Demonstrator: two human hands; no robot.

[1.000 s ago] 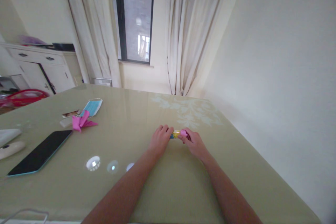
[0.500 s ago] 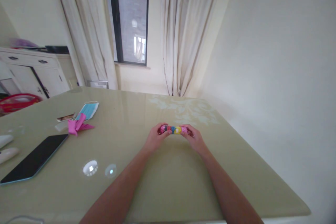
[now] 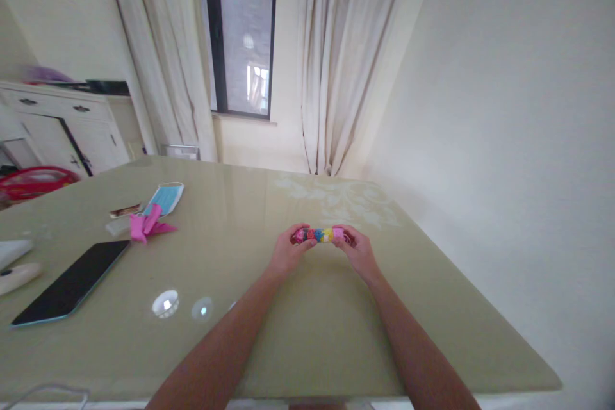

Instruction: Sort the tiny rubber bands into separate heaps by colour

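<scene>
Btm L corner of frame: thin white cable [image 3: 52, 388] by the near edge of the glossy greenish table [image 3: 317, 339]. Up the L side, a black tablet [image 3: 72, 282] lies at a slant, w/ a white rounded item [image 3: 20, 277] just beside it at the L edge.

Ctr of frame: the multicolored tube [image 3: 321, 235], pink, red, blue & yellow, runs crosswise btwn my hands. My L hand [image 3: 287, 252] is clamped on its L end, thumb on the near side; my R hand [image 3: 359, 254] grips the pink R end. Can't tell if the tube touches the tabletop.

Mid-L: folded pink piece [image 3: 148, 226], touching or just in front of a blue mask [image 3: 166, 198].

Far L: red-rimmed item [image 3: 41, 173], then white cabinet [image 3: 48, 131]. Top ctr-L: dark-framed window [image 3: 245, 32] btwn pale curtains [image 3: 355, 45].
</scene>
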